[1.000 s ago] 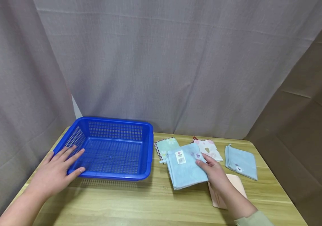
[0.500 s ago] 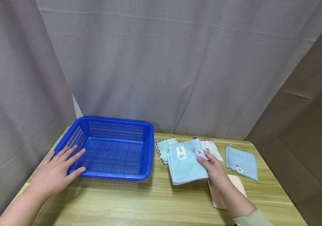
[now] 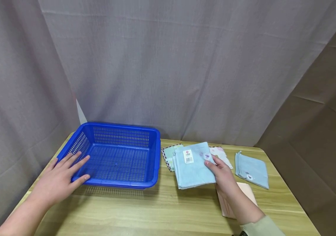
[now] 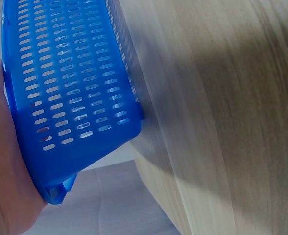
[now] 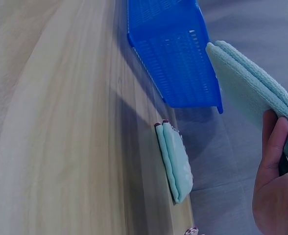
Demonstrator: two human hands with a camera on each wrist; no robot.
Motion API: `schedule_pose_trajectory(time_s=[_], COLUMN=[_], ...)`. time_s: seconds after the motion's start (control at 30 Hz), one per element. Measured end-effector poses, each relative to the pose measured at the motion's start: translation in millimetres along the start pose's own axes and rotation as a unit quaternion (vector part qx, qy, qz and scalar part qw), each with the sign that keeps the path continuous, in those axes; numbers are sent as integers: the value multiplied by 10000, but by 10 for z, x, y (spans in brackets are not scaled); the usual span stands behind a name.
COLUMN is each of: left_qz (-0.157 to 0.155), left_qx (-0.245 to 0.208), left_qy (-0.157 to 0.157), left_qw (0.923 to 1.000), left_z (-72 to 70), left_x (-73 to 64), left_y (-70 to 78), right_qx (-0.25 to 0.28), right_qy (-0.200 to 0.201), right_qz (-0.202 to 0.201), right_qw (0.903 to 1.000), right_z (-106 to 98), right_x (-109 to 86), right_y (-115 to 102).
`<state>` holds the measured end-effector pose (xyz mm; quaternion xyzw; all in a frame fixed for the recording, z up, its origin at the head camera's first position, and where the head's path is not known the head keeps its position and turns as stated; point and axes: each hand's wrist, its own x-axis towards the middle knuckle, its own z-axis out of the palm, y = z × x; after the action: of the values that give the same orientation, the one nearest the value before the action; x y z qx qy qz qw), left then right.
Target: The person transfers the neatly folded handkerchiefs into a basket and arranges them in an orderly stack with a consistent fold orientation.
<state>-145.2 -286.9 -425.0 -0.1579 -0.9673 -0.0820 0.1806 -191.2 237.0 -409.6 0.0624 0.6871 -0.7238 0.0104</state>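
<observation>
My right hand [image 3: 223,173] pinches the right edge of a folded light blue towel [image 3: 192,172], thumb on top and fingers beneath. A white barcode label and small purple motifs show on the towel's face. It is held above the table, and the right wrist view shows its thick folded layers [image 5: 252,81] from the side. On the left, my left hand [image 3: 55,181] rests with spread, straight fingers over the near-left corner of a blue plastic basket [image 3: 117,182]. Nothing lies inside the basket. The left wrist view shows the hand against the rim beside the slotted wall [image 4: 70,73].
Behind the held towel lie a mint folded towel [image 3: 168,151] with a checked edge and a white-pink one [image 3: 223,156]. Another light blue towel [image 3: 253,169] lies at the right. A peach towel [image 3: 226,205] is partly covered by the right forearm. Grey curtains [image 3: 162,65] surround the wooden table [image 3: 144,213].
The right hand has raised the light blue towel slightly and moved it a little away from the near edge. The left hand and basket have stayed put.
</observation>
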Motion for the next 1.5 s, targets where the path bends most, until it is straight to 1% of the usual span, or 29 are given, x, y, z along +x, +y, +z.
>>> schedule_pose_trajectory(time_s=[0.27,0.57,0.7,0.83,1.13,1.5], left_qz=[-10,-40,0,-5,-56,-29], left_qx=[22,11,5,-9,-9,-9], left_qy=[20,12,90,114,74,52], left_qw=[10000,10000,10000,9999,10000,10000], left_z=[14,3,9,-1,-9,-13], left_x=[-1,-8,-8,-5,1,9], left_y=[-1,3,2,9,16,19], right_qx=[32,117,211,360,604,717], right_qy=[-144,-189,-175,-254,-383,-393], right_qz=[-28,16,103,133,230,397], right_qw=[9999,9998,9996,9989,9972,9959], right_z=[54,123,161,200,305,429], right_x=[18,37,34,46,73,81], right_y=[-36,-73,-106,-109,-97,-90])
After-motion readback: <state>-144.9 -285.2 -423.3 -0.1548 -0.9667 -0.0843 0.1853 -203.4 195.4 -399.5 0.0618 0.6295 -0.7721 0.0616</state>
